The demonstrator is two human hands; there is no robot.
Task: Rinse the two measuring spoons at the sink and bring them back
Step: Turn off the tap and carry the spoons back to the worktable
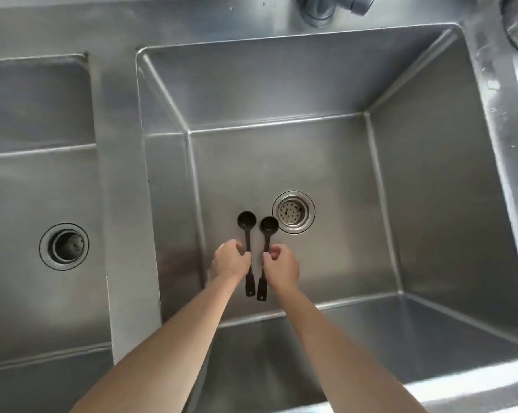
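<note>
Left hand [232,259] and right hand [281,265] each pinch a spoon [247,234] over the sink [415,180]; no water visible, return pending.

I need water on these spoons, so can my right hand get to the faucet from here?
Probably not freely: the right hand already grips a spoon, and the faucet sits beyond the basin's far rim.

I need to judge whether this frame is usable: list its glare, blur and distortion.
Head view: bright glare on the sink's wet right rim and near edge; wide-angle bowing of the basin walls; soft blur on forearms and faucet base; both measuring spoons and the drain strainer stay fairly sharp.
</note>
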